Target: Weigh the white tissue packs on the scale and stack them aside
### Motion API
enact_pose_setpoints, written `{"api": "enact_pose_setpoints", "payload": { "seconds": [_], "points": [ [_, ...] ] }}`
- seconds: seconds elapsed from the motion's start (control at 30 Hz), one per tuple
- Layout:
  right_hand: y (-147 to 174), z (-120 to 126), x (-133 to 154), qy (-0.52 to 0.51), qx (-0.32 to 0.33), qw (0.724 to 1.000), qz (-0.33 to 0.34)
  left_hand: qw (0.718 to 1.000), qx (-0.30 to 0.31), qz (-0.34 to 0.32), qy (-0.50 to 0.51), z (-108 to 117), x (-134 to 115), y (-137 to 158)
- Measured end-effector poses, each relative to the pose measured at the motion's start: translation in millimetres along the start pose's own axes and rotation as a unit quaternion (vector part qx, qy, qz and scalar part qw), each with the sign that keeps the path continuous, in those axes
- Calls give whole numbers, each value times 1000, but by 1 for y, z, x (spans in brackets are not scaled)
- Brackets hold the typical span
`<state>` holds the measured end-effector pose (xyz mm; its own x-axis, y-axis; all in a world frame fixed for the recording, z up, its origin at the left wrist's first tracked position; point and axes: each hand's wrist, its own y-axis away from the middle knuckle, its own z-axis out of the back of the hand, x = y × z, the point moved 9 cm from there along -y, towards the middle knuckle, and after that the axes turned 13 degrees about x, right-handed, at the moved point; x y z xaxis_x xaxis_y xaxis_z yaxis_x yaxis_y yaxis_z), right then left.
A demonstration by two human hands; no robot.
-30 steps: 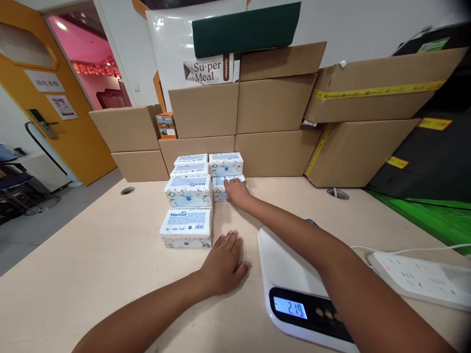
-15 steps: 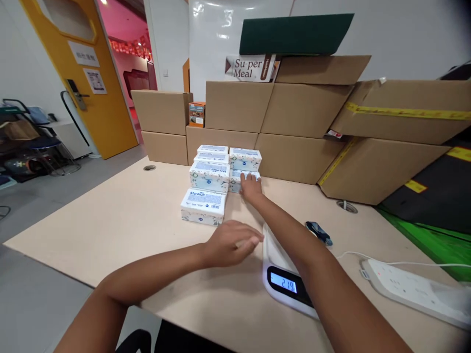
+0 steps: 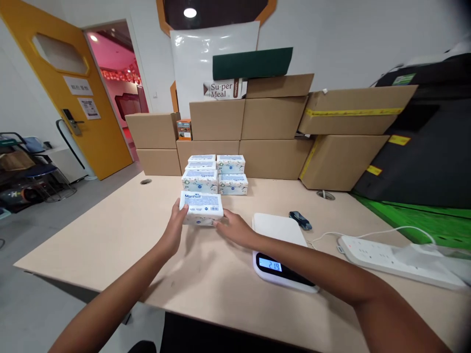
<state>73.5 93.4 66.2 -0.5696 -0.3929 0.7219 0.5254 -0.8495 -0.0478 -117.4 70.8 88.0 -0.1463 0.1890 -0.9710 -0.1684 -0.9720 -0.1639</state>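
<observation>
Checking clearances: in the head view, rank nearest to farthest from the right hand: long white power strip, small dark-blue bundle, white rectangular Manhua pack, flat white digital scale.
1. Manhua pack: touching the right hand, on its left.
2. Digital scale: immediately right.
3. Dark-blue bundle: right, past the scale.
4. Power strip: far right.

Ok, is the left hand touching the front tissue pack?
Touching. The head view shows the left hand holding the front tissue pack by its left end, thumb on the near corner.
</observation>
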Motion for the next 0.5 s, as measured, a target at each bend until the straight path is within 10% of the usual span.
{"api": "enact_pose_setpoints", "payload": {
  "seconds": [0.23, 0.4, 0.5],
  "points": [
    [138, 87, -47, -37, -289, 956, 31, 974, 190, -113, -53, -101, -55, 27],
    [205, 123, -97, 39, -394, 917, -45, 949, 303, -89, -7, -200, -32, -5],
    [215, 126, -120, 44, -379, 922, -72, 954, 297, -35, 3, -221, -2, -22]
  ]
}}
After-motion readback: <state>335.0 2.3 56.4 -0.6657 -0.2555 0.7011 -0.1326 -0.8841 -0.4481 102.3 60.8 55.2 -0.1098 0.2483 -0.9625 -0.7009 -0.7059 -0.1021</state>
